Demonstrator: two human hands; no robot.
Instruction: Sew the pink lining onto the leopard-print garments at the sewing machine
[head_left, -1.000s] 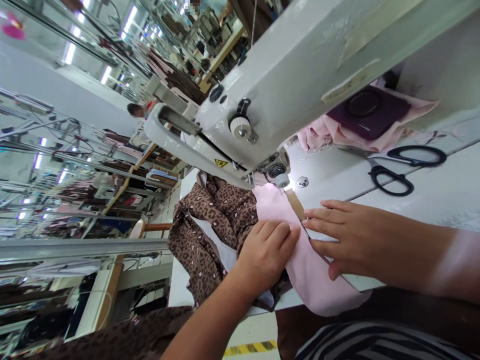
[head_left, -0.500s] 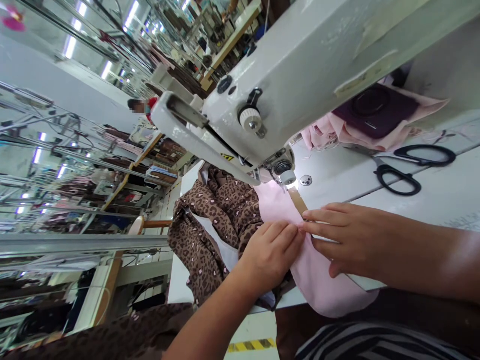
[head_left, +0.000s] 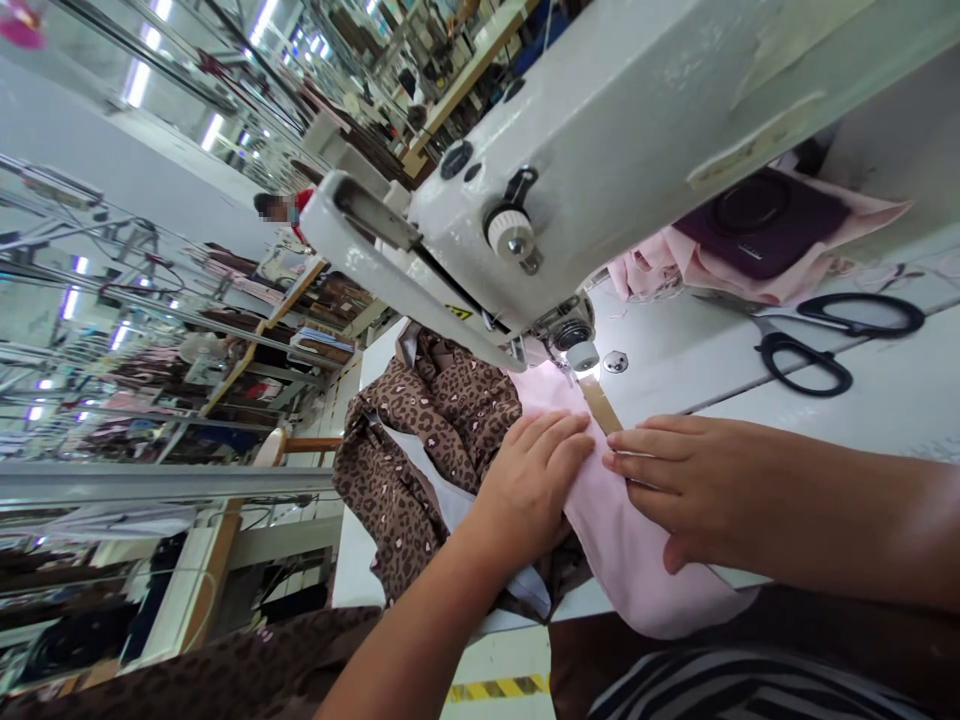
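Note:
Pink fabric [head_left: 637, 560] runs from under the presser foot of the sewing machine [head_left: 574, 340] down toward my lap. My left hand [head_left: 529, 470] lies on it with its fingers stretched out, just in front of the needle area. Flat along the fabric's right edge rests my right hand [head_left: 682, 480], its fingers extended. A tan strip [head_left: 600, 402] shows between the foot and my right fingertips. Left of the pink fabric, brown leopard-print fabric [head_left: 427, 440] is bunched up, with a pale grey inner side showing. My left forearm crosses over part of it.
Black-handled scissors [head_left: 806, 340] lie right of the needle. Behind them, a dark purple object [head_left: 757, 220] sits on pink fabric scraps [head_left: 645, 265]. The machine arm [head_left: 600, 150] spans overhead. A person in red [head_left: 300, 210] is far off at another machine.
My left hand has slid forward and slightly left, its fingers going from bunched near my right fingertips to spread flat. My right hand has hardly moved.

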